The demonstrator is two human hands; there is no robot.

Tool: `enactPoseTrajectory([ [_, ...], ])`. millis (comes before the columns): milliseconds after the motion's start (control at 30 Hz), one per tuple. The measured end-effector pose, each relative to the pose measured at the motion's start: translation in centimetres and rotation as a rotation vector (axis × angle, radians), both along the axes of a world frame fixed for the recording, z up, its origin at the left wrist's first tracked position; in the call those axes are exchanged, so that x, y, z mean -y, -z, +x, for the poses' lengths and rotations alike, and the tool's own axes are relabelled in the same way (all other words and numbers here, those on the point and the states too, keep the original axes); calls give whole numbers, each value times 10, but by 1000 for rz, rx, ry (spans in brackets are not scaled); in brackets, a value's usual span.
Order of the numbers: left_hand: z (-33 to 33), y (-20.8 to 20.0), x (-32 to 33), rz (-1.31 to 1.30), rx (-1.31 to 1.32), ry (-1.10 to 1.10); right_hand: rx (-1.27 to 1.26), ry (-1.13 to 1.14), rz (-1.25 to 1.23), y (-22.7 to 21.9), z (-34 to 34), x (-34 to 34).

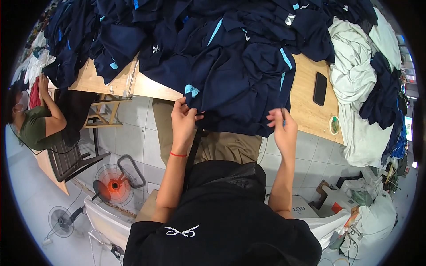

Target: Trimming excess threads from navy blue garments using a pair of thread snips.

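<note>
A navy garment (pixel 239 95) with light blue trim lies over the table's front edge, and its lower part hangs toward my lap. At its left edge, next to a light blue patch, my left hand (pixel 183 119) is closed in a pinch on the dark cloth. My right hand (pixel 285 128) is at the garment's lower right corner, thumb and fingers drawn together. A small bluish bit shows by those fingers; what they hold is too small to make out. A red string circles my left wrist.
More navy garments (pixel 164 26) are heaped across the wooden table (pixel 310 111). A black phone (pixel 320 89) lies at the right, beside piled white cloth (pixel 353 66). A person (pixel 40 119) sits at the far left. Fans (pixel 114 185) stand on the floor at the lower left.
</note>
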State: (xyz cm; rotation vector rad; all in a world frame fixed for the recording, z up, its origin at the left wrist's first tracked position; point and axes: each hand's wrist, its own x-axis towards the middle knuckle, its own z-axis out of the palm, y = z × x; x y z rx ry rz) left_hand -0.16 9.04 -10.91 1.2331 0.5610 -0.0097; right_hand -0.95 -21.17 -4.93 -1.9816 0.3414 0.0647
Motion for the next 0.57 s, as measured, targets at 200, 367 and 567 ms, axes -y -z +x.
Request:
enactPoseTrajectory([
  [200,25,2,-4,415,117,-85,276,-122,37,-4,69,-82],
  [367,24,-22,-5,396,107,-6,278,-125,3,25,116,-136],
  [567,-10,-12,-2,369,55,-1,148,-173,-254,68,122,-151],
])
